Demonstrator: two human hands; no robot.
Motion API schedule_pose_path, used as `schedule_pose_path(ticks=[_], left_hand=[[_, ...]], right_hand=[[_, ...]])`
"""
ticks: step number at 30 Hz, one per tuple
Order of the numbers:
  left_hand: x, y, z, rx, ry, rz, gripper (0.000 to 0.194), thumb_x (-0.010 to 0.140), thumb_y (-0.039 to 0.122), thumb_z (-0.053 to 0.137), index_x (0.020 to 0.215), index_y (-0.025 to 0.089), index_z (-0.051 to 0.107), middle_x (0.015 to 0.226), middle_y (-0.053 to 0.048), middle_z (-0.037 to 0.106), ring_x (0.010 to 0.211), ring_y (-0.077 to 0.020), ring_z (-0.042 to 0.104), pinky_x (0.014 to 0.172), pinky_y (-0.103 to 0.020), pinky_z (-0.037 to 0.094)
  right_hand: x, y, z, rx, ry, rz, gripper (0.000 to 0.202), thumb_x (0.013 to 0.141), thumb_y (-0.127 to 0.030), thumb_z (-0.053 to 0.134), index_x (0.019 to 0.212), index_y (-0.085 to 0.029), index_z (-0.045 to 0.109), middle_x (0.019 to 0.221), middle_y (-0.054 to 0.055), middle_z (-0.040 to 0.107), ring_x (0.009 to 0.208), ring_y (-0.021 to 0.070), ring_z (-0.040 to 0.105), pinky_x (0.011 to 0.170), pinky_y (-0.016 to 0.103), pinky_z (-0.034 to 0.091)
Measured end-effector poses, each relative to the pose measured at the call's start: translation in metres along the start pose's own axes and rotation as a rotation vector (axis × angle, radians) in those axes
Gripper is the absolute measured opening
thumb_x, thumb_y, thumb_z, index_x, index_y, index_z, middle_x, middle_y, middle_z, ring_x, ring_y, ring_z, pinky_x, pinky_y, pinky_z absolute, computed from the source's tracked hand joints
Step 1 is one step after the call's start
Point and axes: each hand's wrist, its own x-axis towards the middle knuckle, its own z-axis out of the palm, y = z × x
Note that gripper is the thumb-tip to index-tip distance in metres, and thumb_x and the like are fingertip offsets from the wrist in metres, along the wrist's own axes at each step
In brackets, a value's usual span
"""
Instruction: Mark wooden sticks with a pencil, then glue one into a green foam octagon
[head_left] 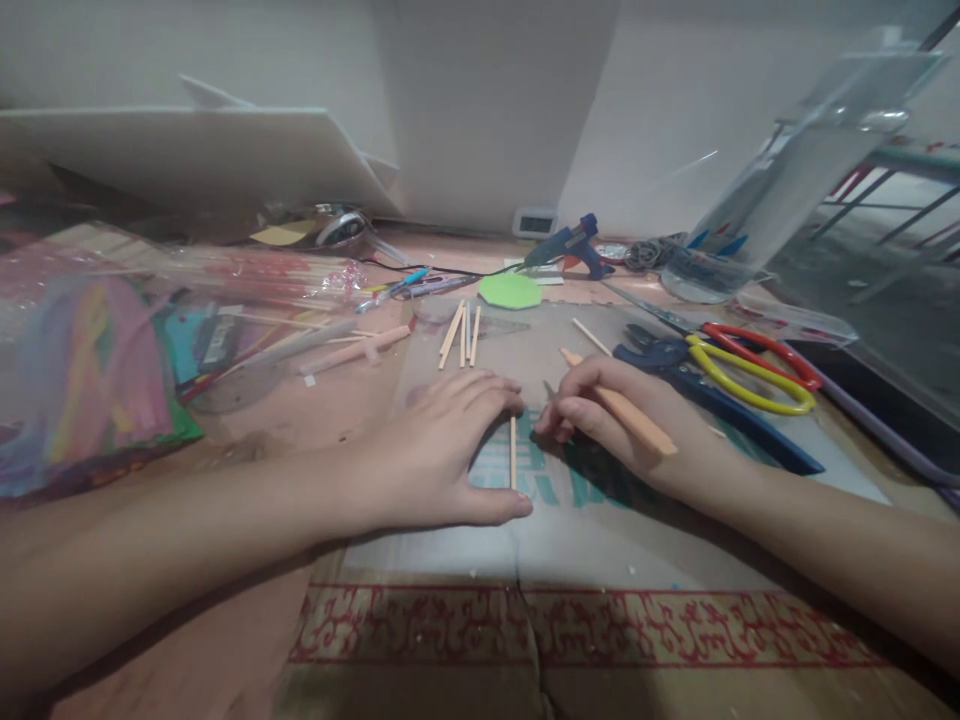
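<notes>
Head view: a slim, pale stick lies on the smooth sheet, long axis pointing away, between the widely spread thumb and fingers of the left hand, the nearer grip. Just to its right, the right hand clasps a flat-sided orange tool; beyond lie loose sticks and a flat, many-sided green piece.

pale stick; lying flat; left of slanted orange tool
</notes>
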Motion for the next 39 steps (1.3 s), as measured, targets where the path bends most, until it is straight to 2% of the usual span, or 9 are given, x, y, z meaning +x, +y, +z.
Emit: schedule_pose_path(ticks=[3,7,12,17,21,24,27,33,39], left_hand=[[0.001,-0.004,0.001,-0.063,0.088,0.050,0.084,0.072,0.063,0.084,0.135,0.018,0.051,0.140,-0.017,0.058,0.134,-0.0379,0.052,0.112,-0.058,0.045],[0.000,-0.004,0.002,-0.095,0.257,0.248,0.096,0.075,0.066,0.083,0.148,0.026,0.036,0.156,-0.016,0.047,0.150,-0.0361,0.037,0.122,-0.058,0.033],[-0.002,0.000,0.006,-0.051,0.228,0.309,0.095,0.080,0.062,0.080,0.153,0.028,0.030,0.160,-0.015,0.044,0.152,-0.0357,0.035,0.123,-0.058,0.032],[-0.003,0.004,0.008,0.046,0.188,0.229,0.101,0.078,0.064,0.081,0.153,0.016,0.034,0.155,-0.022,0.047,0.148,-0.0392,0.039,0.122,-0.058,0.034],[-0.001,0.011,0.005,0.027,0.072,0.080,0.091,0.075,0.062,0.081,0.145,0.016,0.048,0.149,-0.020,0.051,0.143,-0.0403,0.042,0.120,-0.061,0.036],[0.000,0.017,0.003,0.007,-0.021,0.021,0.093,0.072,0.065,0.081,0.144,0.013,0.051,0.147,-0.021,0.052,0.141,-0.0410,0.043,0.117,-0.061,0.038],[0.000,0.021,0.003,0.013,-0.051,-0.014,0.095,0.071,0.067,0.082,0.143,0.012,0.053,0.147,-0.020,0.052,0.139,-0.0420,0.045,0.116,-0.062,0.039],[-0.005,0.023,0.005,0.046,0.011,-0.030,0.096,0.072,0.068,0.080,0.143,0.012,0.049,0.148,-0.021,0.051,0.140,-0.0425,0.044,0.115,-0.060,0.040],[-0.007,0.023,0.003,0.057,-0.018,-0.052,0.098,0.072,0.071,0.079,0.144,0.013,0.047,0.147,-0.021,0.052,0.139,-0.0428,0.046,0.114,-0.066,0.037]], right_hand=[[0.005,0.001,0.001,0.118,0.025,0.053,0.021,0.096,-0.032,0.070,0.089,-0.024,0.051,0.088,0.004,0.076,0.074,0.0161,0.070,0.067,0.030,0.058],[0.007,-0.001,0.002,0.346,-0.023,0.087,0.029,0.090,-0.024,0.076,0.086,-0.024,0.048,0.088,-0.001,0.072,0.073,0.0124,0.068,0.067,0.026,0.056],[0.005,0.002,0.006,0.561,-0.083,0.126,0.032,0.091,-0.025,0.076,0.090,-0.025,0.044,0.081,-0.005,0.069,0.067,0.0118,0.067,0.064,0.025,0.053],[0.006,0.001,0.011,0.234,-0.030,0.086,0.036,0.082,-0.021,0.081,0.085,-0.024,0.045,0.074,-0.007,0.058,0.063,0.0105,0.054,0.059,0.023,0.046],[0.003,-0.001,0.013,-0.109,-0.018,0.028,0.027,0.089,-0.028,0.071,0.087,-0.025,0.044,0.072,-0.006,0.053,0.061,0.0123,0.048,0.057,0.026,0.040],[0.000,0.002,0.014,-0.267,-0.051,-0.005,0.024,0.091,-0.029,0.070,0.090,-0.025,0.046,0.072,-0.005,0.056,0.060,0.0134,0.050,0.056,0.026,0.038],[0.000,0.004,0.015,-0.293,-0.056,-0.036,0.022,0.091,-0.027,0.068,0.091,-0.025,0.046,0.074,-0.004,0.059,0.061,0.0135,0.052,0.056,0.026,0.038],[-0.002,-0.002,0.011,-0.285,0.023,-0.058,0.022,0.093,-0.030,0.066,0.089,-0.025,0.046,0.072,-0.003,0.058,0.060,0.0148,0.052,0.056,0.028,0.041],[-0.008,-0.006,0.002,-0.171,0.061,-0.040,0.020,0.100,-0.033,0.061,0.088,-0.026,0.047,0.083,0.002,0.071,0.075,0.0190,0.068,0.067,0.031,0.050]])
